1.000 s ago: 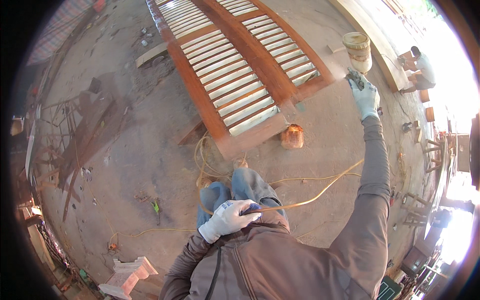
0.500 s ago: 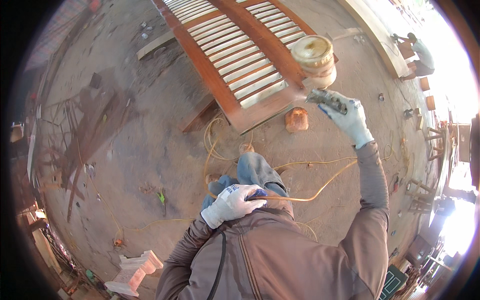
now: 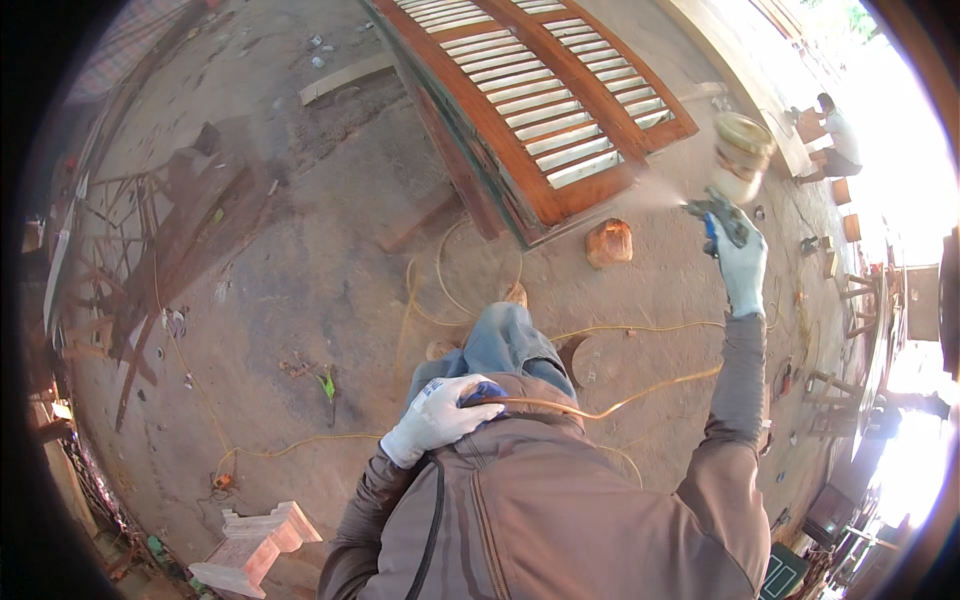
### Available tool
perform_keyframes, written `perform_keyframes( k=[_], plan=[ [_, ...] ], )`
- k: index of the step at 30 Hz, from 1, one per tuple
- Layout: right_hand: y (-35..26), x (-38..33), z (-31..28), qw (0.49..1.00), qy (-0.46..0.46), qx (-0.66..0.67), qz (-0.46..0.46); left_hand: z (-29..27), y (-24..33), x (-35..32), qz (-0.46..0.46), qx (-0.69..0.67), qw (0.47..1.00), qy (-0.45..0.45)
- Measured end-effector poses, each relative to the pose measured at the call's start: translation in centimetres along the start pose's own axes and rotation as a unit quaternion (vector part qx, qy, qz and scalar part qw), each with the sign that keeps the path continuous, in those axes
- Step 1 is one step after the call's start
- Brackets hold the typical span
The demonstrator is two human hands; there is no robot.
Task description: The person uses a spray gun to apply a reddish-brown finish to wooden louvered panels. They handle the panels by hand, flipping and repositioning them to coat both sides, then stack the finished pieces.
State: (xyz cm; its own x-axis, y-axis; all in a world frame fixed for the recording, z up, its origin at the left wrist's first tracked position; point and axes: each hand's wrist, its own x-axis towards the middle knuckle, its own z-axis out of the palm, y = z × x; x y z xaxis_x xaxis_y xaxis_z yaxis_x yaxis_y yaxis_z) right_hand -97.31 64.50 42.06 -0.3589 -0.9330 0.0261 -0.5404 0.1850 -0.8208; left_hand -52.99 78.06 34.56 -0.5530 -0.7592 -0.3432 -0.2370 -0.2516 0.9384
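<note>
My right hand (image 3: pixel 743 265), in a white glove, grips a spray gun (image 3: pixel 722 218) with a pale, paint-stained cup (image 3: pixel 744 158) on top. A fine mist leaves the nozzle leftward, toward the near end of a reddish-brown louvred shutter (image 3: pixel 578 203). The gun stays apart from the wood. The shutter's slats look pale, and its frame is glossy. At my waist, my left hand (image 3: pixel 436 415), also gloved, is closed around a yellowish-brown air hose (image 3: pixel 585 411). The hose runs right toward my right forearm.
An orange-brown container (image 3: pixel 609 243) stands by the shutter's near end. Yellow hose (image 3: pixel 440 268) loops beside my feet. Wooden pieces (image 3: pixel 160 250) lie at left, and a pale carved wooden piece (image 3: pixel 255 545) at lower left. Another person (image 3: pixel 838 140) sits far right near a long beam (image 3: pixel 745 75).
The spray gun has moved right, away from the shutter's near corner, and its mist still points left. The shutter sits further right in the view. My left hand keeps holding the hose.
</note>
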Motion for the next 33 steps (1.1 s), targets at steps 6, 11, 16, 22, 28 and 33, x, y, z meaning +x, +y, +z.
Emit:
perform_keyframes(
  k=[6, 11, 16, 22, 28, 33],
  plan=[
    [-1.6, -5.1, 1.4, 0.997, 0.034, 0.072, 0.007, -3.5, -2.0, -3.9, -0.007, -0.021, 0.998, 0.055],
    [-4.2, -6.2, 7.9, 0.998, 0.002, 0.067, 0.011, -7.9, -2.3, -4.3, -0.036, -0.027, 0.993, 0.105],
    [-8.1, -1.3, 18.2, 0.994, 0.003, 0.106, 0.004, -13.8, -2.1, -3.9, -0.006, -0.026, 0.989, 0.146],
    [-15.2, 10.1, 30.7, 0.949, 0.057, 0.311, -0.017, -24.1, -2.4, -1.4, -0.009, 0.030, 0.994, 0.103],
    [-17.5, 12.3, 35.2, 0.942, 0.083, 0.320, 0.060, -35.2, 0.1, 3.3, -0.034, 0.103, 0.993, 0.035],
    [-17.2, 4.3, 32.6, 0.973, 0.136, 0.160, 0.098, -42.5, -0.5, 6.6, 0.015, 0.094, 0.995, 0.016]
  ],
)
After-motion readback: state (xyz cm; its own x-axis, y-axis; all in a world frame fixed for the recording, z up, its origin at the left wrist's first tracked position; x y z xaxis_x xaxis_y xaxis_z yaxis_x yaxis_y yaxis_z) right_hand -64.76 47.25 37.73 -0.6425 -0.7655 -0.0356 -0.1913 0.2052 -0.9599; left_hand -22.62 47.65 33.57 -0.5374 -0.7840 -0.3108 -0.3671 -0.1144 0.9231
